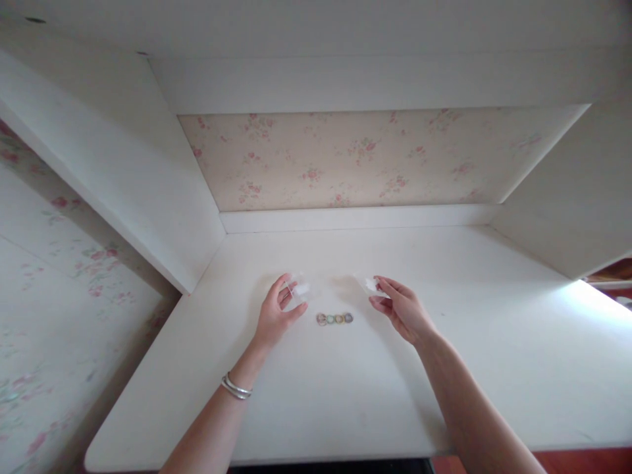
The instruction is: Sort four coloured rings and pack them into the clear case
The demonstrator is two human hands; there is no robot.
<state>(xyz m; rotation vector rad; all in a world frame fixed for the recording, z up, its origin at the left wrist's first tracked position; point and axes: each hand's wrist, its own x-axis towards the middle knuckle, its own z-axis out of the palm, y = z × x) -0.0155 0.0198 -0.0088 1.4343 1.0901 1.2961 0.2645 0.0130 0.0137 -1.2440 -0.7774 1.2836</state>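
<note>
In the head view, my left hand (277,312) grips a small clear plastic piece (301,289) between thumb and fingers, just above the white tabletop. To the right, my right hand (401,305) pinches another see-through piece (369,284) with a whitish patch on it. Both pieces are too faint to tell whether they are boxes, lids or bags. Between the hands and slightly nearer to me, several small rings (335,318) lie side by side in a short row. Neither hand touches them.
The white desk (316,395) has a low back ledge (360,218) and side panels, left (162,197) and right (557,197). A white shelf (345,79) overhangs the back. Floral wallpaper (336,158) shows behind, and the desk's front edge is close to me.
</note>
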